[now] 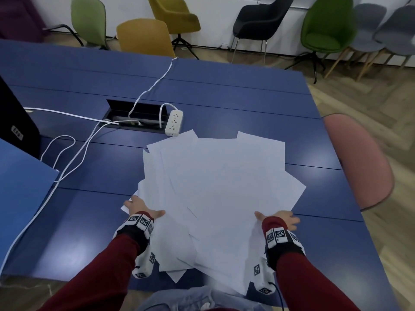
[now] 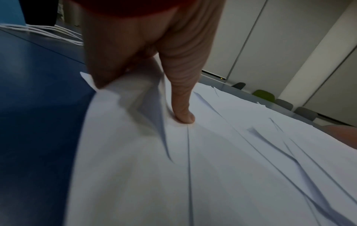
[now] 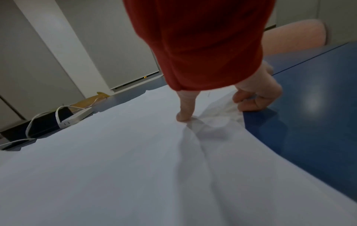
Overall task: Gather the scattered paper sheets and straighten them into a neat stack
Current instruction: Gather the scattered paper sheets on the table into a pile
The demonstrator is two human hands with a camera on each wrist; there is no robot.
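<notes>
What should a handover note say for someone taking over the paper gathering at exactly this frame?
Left hand: at the left edge of the paper sheets, thumb pressing on top, fingers curled around the edge.
Right hand: same at the right edge, thumb on top, fingers curled at the edge against the blue table.
Sheets: one loose, fanned pile in front of the person, corners sticking out all round; the far corner lies near the power strip, the near edge overhangs the table.
Done: sheets pulled into one overlapping pile.
Left: squeeze the sides together, then square the edges into a neat stack.
</notes>
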